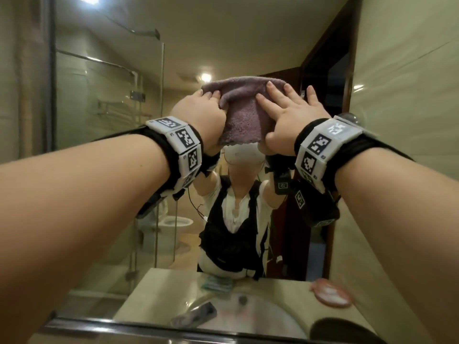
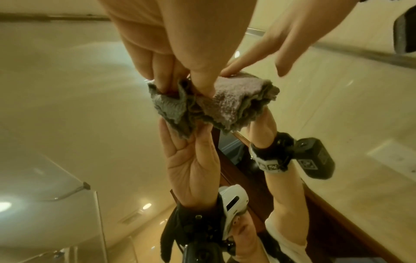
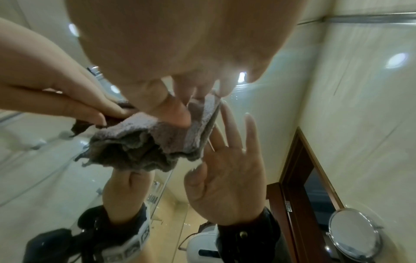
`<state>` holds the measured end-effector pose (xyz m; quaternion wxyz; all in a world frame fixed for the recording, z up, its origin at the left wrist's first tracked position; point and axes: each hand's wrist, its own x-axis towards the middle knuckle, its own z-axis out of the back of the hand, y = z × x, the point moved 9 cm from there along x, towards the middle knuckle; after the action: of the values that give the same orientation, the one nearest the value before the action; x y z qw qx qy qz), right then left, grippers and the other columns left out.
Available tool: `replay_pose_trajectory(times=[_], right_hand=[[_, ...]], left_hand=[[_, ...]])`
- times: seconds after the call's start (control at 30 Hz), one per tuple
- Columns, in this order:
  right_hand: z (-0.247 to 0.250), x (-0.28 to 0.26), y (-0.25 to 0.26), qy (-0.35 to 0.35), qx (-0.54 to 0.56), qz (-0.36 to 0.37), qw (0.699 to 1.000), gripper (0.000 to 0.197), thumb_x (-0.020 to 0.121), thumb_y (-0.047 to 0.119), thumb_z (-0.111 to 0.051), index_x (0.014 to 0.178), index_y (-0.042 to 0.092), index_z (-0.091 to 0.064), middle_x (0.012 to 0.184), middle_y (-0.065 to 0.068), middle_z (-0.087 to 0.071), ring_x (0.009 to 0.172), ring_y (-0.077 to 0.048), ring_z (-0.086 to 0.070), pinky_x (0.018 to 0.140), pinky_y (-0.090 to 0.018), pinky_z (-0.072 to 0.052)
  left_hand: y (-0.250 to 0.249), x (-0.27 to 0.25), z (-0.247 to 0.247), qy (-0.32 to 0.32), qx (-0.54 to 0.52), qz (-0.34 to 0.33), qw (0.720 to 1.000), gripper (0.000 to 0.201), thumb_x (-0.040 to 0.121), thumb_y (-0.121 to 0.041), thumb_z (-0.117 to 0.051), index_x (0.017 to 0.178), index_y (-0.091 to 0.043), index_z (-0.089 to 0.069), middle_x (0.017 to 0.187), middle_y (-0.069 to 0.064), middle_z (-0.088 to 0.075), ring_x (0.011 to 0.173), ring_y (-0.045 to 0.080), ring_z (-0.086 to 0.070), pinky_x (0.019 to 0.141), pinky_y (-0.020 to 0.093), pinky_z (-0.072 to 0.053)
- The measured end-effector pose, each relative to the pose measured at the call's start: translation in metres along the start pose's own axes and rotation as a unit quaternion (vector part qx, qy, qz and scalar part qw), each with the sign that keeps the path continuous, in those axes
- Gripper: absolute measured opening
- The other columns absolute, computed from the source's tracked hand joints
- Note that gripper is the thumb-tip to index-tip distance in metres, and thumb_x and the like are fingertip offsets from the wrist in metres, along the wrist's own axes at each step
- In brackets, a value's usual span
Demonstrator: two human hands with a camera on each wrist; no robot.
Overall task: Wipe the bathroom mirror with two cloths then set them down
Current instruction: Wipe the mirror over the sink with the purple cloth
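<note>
Wiping underway: left hand [image 1: 198, 112] pinches the purple cloth [image 1: 242, 112] against the mirror [image 1: 104, 95]. Right hand [image 1: 290, 112] presses it with fingers spread. Setting down not yet done; a second cloth is not discernible.

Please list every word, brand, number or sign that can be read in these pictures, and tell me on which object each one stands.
No readable words, brands or numbers in any view.
Left wrist band: black-and-white square marker codes only, no letters.
Right wrist band: the same kind of marker codes, no letters.
Purple cloth: no label visible.
Green packet reflected by the sink: any print is too blurred to read.
</note>
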<state>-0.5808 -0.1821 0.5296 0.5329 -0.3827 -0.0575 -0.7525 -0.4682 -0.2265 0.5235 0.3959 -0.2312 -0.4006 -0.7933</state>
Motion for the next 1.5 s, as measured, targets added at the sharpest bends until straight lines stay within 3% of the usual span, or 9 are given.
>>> replay_pose_trajectory(times=[0.1, 0.2, 0.33, 0.57, 0.7, 1.03, 1.17, 1.3, 1.5], right_hand=[[0.014, -0.003, 0.005, -0.1, 0.003, 0.014, 0.995, 0.062, 0.093, 0.035, -0.037, 0.149, 0.03, -0.012, 0.158, 0.004, -0.002, 0.145, -0.02, -0.001, 0.116, -0.049, 0.002], [0.022, -0.004, 0.013, -0.185, -0.007, 0.014, 0.983, 0.05, 0.094, 0.028, -0.044, 0.142, 0.021, -0.03, 0.152, -0.004, -0.023, 0.139, -0.026, -0.019, 0.115, -0.041, -0.014], [0.029, -0.005, 0.016, -0.246, -0.013, -0.014, 0.969, 0.038, 0.09, 0.025, -0.051, 0.125, 0.016, -0.042, 0.128, -0.008, -0.043, 0.116, -0.027, -0.04, 0.094, -0.038, -0.034], [0.037, -0.008, 0.009, -0.227, 0.063, -0.04, 0.971, 0.04, 0.08, 0.018, -0.062, 0.116, 0.015, -0.045, 0.117, -0.008, -0.048, 0.107, -0.028, -0.045, 0.087, -0.038, -0.04], [0.052, -0.019, 0.002, -0.192, 0.144, -0.054, 0.969, 0.037, 0.082, 0.003, -0.056, 0.116, 0.013, -0.044, 0.116, -0.01, -0.044, 0.1, -0.032, -0.051, 0.077, -0.04, -0.041], [0.096, -0.067, 0.005, -0.11, 0.158, -0.047, 0.98, 0.034, 0.085, 0.015, -0.062, 0.117, 0.017, -0.05, 0.117, -0.008, -0.044, 0.096, -0.027, -0.052, 0.08, -0.037, -0.045], [0.106, -0.096, 0.016, -0.062, 0.162, -0.044, 0.984, 0.035, 0.088, 0.014, -0.059, 0.121, 0.019, -0.049, 0.113, -0.008, -0.056, 0.103, -0.026, -0.054, 0.083, -0.036, -0.043], [0.107, -0.13, 0.023, -0.048, 0.235, -0.046, 0.97, 0.029, 0.094, 0.011, -0.047, 0.123, 0.018, -0.045, 0.11, -0.009, -0.057, 0.094, -0.024, -0.056, 0.08, -0.035, -0.047], [0.106, -0.174, 0.031, -0.024, 0.33, -0.044, 0.943, 0.024, 0.095, 0.018, -0.05, 0.119, 0.022, -0.051, 0.11, -0.003, -0.058, 0.092, -0.017, -0.057, 0.077, -0.029, -0.05]], left_hand=[[0.003, -0.003, 0.009, -0.052, -0.029, -0.018, 0.998, 0.055, 0.095, -0.028, -0.047, 0.143, -0.007, -0.032, 0.146, 0.013, -0.036, 0.133, 0.03, -0.035, 0.107, 0.038, -0.032], [0.007, -0.004, 0.02, -0.087, -0.063, -0.036, 0.994, 0.044, 0.089, -0.028, -0.056, 0.13, -0.014, -0.048, 0.123, 0.006, -0.055, 0.111, 0.028, -0.053, 0.09, 0.037, -0.047], [0.011, -0.005, 0.018, -0.085, -0.089, -0.038, 0.992, 0.046, 0.085, -0.027, -0.062, 0.128, -0.016, -0.047, 0.114, 0.007, -0.053, 0.098, 0.026, -0.056, 0.078, 0.033, -0.046], [0.027, -0.015, 0.027, -0.111, -0.199, -0.002, 0.974, 0.057, 0.086, -0.021, -0.057, 0.136, -0.024, -0.031, 0.093, 0.005, -0.043, 0.08, 0.019, -0.046, 0.073, 0.032, -0.046], [0.035, -0.023, 0.044, -0.097, -0.203, -0.001, 0.974, 0.041, 0.084, -0.022, -0.055, 0.125, -0.02, -0.05, 0.106, 0.006, -0.049, 0.094, 0.024, -0.051, 0.083, 0.037, -0.047], [0.042, -0.076, 0.088, -0.03, -0.215, 0.018, 0.976, 0.045, 0.085, -0.011, -0.061, 0.127, -0.013, -0.046, 0.117, 0.01, -0.047, 0.1, 0.027, -0.052, 0.086, 0.036, -0.044], [0.039, -0.11, 0.095, -0.017, -0.272, 0.029, 0.962, 0.039, 0.088, -0.006, -0.053, 0.126, -0.012, -0.048, 0.119, 0.01, -0.049, 0.103, 0.026, -0.052, 0.088, 0.035, -0.043], [0.038, -0.139, 0.1, -0.011, -0.333, 0.035, 0.942, 0.03, 0.091, -0.003, -0.05, 0.119, -0.01, -0.053, 0.114, 0.01, -0.055, 0.099, 0.023, -0.053, 0.085, 0.031, -0.044], [0.037, -0.182, 0.103, -0.004, -0.463, 0.04, 0.886, 0.03, 0.095, -0.006, -0.044, 0.123, -0.013, -0.052, 0.112, 0.005, -0.057, 0.103, 0.019, -0.054, 0.085, 0.025, -0.043]])
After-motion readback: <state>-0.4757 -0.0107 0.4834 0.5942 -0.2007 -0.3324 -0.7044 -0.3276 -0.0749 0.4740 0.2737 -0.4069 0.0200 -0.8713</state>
